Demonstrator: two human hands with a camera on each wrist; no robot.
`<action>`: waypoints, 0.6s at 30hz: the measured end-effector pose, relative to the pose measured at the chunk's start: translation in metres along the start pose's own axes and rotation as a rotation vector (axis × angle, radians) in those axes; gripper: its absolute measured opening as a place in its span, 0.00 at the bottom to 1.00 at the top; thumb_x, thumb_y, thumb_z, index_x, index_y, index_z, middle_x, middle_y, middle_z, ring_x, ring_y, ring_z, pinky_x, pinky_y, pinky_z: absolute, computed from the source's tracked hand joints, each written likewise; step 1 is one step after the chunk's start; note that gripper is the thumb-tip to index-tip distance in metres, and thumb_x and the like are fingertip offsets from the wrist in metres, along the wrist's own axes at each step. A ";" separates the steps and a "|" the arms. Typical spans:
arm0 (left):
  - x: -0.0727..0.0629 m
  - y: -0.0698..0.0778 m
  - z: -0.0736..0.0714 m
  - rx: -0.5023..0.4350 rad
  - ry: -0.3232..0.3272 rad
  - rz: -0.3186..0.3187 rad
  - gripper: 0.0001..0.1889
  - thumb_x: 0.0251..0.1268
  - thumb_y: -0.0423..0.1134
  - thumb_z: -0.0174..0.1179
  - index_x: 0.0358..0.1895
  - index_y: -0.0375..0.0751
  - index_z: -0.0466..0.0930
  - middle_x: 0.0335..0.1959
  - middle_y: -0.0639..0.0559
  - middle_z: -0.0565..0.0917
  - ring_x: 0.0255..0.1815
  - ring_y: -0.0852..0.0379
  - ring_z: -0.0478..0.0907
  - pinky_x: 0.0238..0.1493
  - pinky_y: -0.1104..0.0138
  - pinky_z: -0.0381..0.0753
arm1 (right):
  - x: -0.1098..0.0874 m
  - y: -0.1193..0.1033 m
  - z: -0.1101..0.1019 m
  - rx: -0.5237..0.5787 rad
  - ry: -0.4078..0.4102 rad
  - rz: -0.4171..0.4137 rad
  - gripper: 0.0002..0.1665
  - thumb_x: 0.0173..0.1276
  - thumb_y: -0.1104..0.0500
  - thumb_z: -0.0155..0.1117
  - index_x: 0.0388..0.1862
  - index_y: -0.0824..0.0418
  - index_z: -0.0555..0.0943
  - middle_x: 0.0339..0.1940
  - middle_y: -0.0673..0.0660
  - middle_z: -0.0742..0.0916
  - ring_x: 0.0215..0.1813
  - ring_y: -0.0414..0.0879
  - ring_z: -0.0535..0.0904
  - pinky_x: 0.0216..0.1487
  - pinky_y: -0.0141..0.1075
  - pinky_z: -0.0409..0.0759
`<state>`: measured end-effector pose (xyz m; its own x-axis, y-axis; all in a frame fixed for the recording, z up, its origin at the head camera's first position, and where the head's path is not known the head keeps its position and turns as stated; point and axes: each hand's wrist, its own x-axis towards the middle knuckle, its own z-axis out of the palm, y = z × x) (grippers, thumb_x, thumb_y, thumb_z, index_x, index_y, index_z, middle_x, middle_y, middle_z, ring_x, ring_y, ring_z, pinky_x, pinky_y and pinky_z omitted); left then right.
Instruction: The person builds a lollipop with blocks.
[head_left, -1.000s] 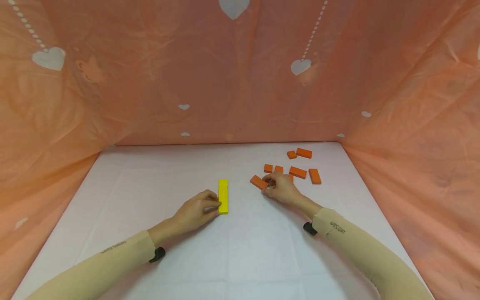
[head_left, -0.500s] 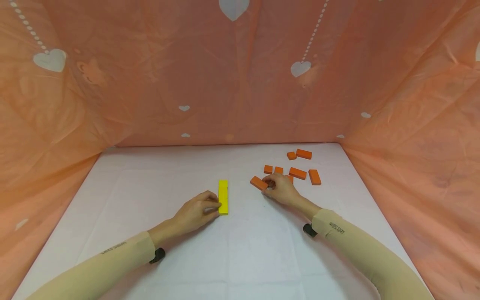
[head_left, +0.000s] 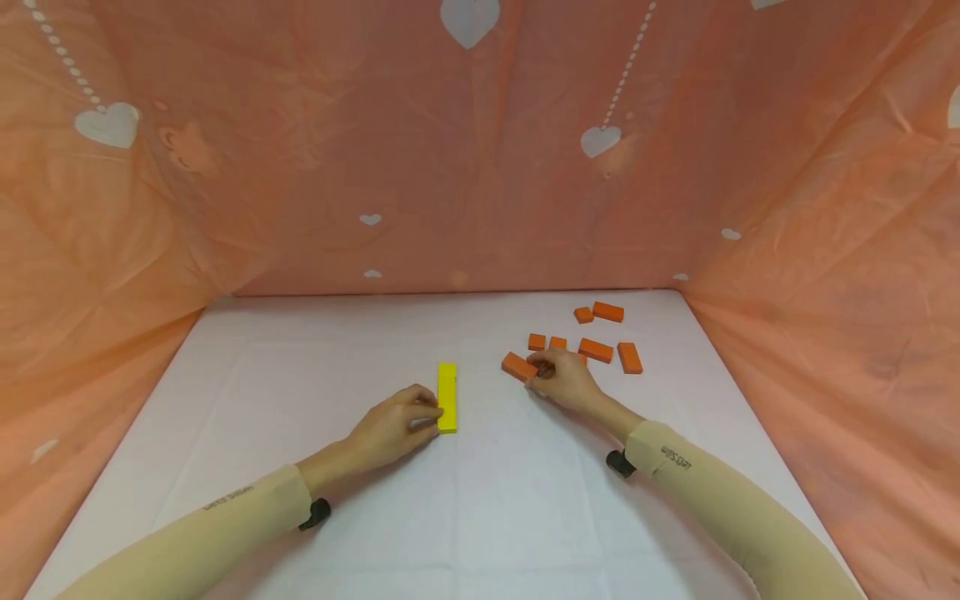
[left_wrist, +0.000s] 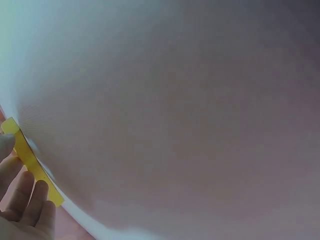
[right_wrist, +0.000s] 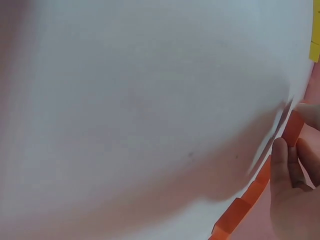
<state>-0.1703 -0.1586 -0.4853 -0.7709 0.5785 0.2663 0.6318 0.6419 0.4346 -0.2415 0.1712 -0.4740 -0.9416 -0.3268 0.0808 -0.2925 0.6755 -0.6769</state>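
Note:
Left of the table's middle, a narrow yellow bar (head_left: 447, 387) lies lengthwise away from me, with a faint seam near its far end. My left hand (head_left: 393, 427) rests along its left side, thumb at the near end. In the left wrist view its fairly straight fingers (left_wrist: 36, 202) touch the bar's edge. Farther right, my right hand (head_left: 567, 382) pinches an orange rectangular block (head_left: 517, 366) between thumb and fingers, at the block's right end. The right wrist view shows that block (right_wrist: 293, 128) between the fingertips. Part of another orange block (head_left: 582, 359) shows behind the hand.
Two small orange blocks (head_left: 537, 342) (head_left: 558, 342) lie just behind the right hand. Longer orange blocks (head_left: 596, 350) (head_left: 630, 357) lie to their right, and another pair (head_left: 608, 312) (head_left: 583, 315) farther back. An orange curtain (head_left: 480, 167) encloses the white-covered table (head_left: 525, 517).

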 end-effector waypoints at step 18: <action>0.000 -0.002 -0.002 -0.006 -0.029 -0.008 0.14 0.66 0.35 0.72 0.53 0.36 0.89 0.54 0.47 0.81 0.54 0.50 0.82 0.57 0.57 0.86 | 0.035 -0.018 0.011 0.101 -0.035 -0.028 0.22 0.68 0.65 0.71 0.61 0.66 0.84 0.57 0.64 0.85 0.57 0.56 0.84 0.60 0.46 0.84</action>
<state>-0.1717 -0.1609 -0.4846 -0.7729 0.5882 0.2378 0.6254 0.6431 0.4419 -0.2676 0.1402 -0.4674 -0.9263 -0.3690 0.0760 -0.2987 0.5965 -0.7450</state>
